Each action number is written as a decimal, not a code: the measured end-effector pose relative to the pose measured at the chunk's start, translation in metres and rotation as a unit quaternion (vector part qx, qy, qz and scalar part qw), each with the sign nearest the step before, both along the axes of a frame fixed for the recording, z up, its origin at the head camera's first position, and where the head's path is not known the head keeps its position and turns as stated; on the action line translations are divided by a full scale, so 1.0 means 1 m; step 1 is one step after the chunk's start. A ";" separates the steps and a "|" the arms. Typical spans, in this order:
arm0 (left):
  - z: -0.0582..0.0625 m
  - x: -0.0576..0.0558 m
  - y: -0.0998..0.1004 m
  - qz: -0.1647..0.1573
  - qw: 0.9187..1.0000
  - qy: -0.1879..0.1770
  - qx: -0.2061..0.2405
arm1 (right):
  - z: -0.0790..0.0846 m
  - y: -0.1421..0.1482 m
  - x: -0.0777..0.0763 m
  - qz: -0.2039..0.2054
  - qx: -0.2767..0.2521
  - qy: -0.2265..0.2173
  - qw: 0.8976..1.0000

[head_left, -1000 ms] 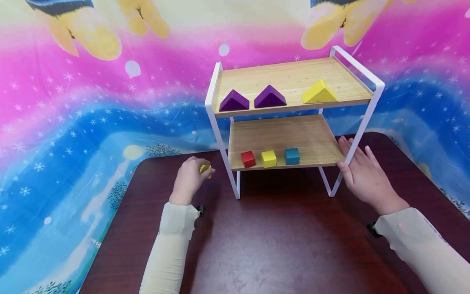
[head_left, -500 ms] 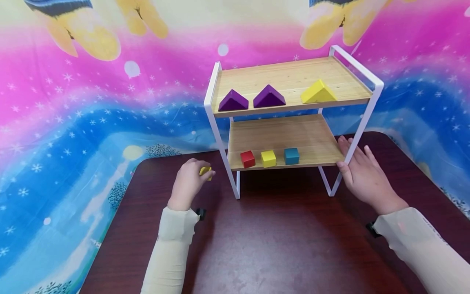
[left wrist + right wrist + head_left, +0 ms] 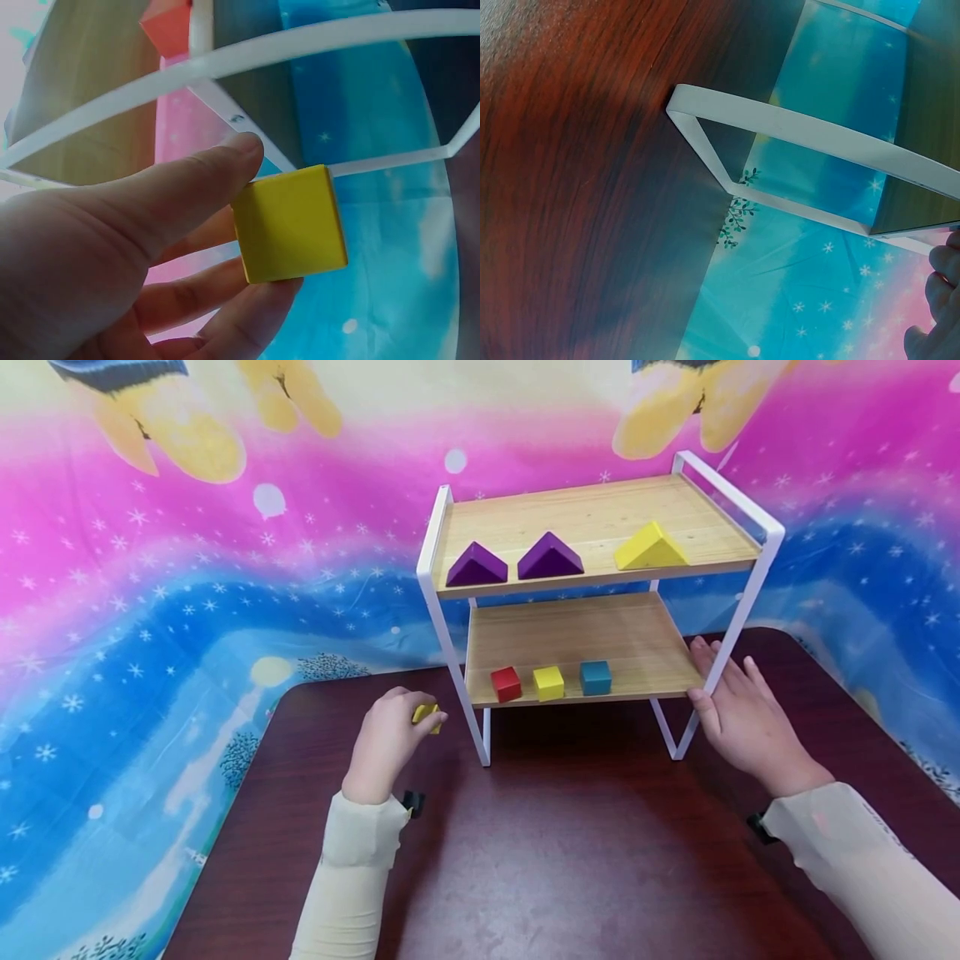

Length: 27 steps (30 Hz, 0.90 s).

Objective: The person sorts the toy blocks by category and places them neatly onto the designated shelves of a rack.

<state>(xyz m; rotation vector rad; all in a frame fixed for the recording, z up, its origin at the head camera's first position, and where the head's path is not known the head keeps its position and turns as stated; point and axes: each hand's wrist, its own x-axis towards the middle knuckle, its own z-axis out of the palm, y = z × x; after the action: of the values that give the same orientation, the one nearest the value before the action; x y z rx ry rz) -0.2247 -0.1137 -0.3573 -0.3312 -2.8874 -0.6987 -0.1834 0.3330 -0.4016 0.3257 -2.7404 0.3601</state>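
My left hand (image 3: 381, 739) pinches a yellow cube (image 3: 291, 225) between thumb and fingers, just left of a small two-tier shelf (image 3: 577, 639) with wooden boards and a white frame. In the left wrist view the cube's flat face shows whole, below the frame's white bar (image 3: 300, 49). My right hand (image 3: 761, 739) holds the shelf's right front leg at lower-board height, thumb in front and straight fingers behind. On the lower board stand a red cube (image 3: 506, 685), another yellow cube (image 3: 548, 683) and a teal cube (image 3: 596, 678). The right wrist view shows only fingertips (image 3: 939, 292).
Two purple triangular blocks (image 3: 476, 565) and a yellow triangular block (image 3: 651, 547) line the front of the upper board. The shelf stands on a dark red-brown table (image 3: 585, 852). A colourful printed cloth (image 3: 187, 635) hangs behind and around it.
My left hand, still pinching the yellow cube, has shifted slightly right and down towards the shelf's left leg. The right hand and the blocks on the shelf stay in place.
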 end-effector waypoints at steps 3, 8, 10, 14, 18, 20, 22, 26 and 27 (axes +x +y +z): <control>0.002 0.004 0.002 -0.001 1.000 -0.001 -0.006 | 0.000 0.000 0.000 0.000 -0.001 0.000 1.000; 0.006 0.009 0.005 -0.005 1.000 0.007 -0.012 | 0.000 0.000 0.000 -0.001 0.000 0.000 1.000; 0.007 0.011 0.007 -0.009 1.000 0.007 -0.013 | 0.000 0.000 0.000 -0.001 0.000 0.000 1.000; 0.010 0.015 0.011 -0.018 1.000 0.003 -0.015 | 0.000 -0.001 0.000 0.001 -0.003 -0.001 1.000; 0.014 0.020 0.014 -0.027 0.999 0.006 -0.016 | 0.001 -0.001 0.000 0.001 -0.006 -0.002 1.000; 0.015 0.021 0.015 -0.029 0.999 0.011 -0.016 | 0.001 -0.001 0.000 0.001 -0.006 -0.001 1.000; 0.016 0.023 0.016 -0.030 0.999 0.015 -0.016 | 0.001 -0.001 0.000 0.001 -0.007 0.000 1.000; 0.017 0.026 0.019 -0.030 0.999 0.015 -0.018 | 0.001 -0.001 0.000 0.001 -0.007 -0.001 1.000; 0.018 0.027 0.019 -0.030 0.999 0.014 -0.018 | 0.001 -0.001 0.000 0.001 -0.008 -0.001 1.000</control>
<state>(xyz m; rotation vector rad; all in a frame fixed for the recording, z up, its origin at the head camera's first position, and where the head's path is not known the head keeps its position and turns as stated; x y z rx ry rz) -0.1977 -0.0943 -0.3395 -0.4302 -2.8769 -0.6468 -0.1832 0.3324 -0.4011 0.3253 -2.7381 0.3817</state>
